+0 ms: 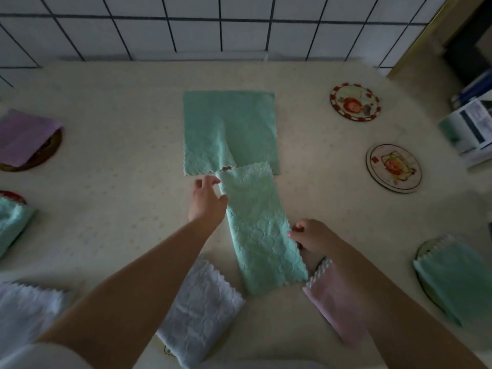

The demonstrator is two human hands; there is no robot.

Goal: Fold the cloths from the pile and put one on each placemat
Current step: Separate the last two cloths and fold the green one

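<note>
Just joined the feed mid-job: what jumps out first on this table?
Dead centre, a long strip of folded mint-green textured cloth is held between the left hand at its far end and the right hand pinching its near right edge. Just beyond it lies a flat mint-green cloth spread open. At right, two round cartoon-printed placemats sit bare.

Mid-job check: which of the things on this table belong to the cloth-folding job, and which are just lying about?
Job:
left hand and right hand, both on the folded green cloth
flat green cloth
two bare round placemats
placemat with a purple cloth

Lying about:
papers at the right edge
</note>
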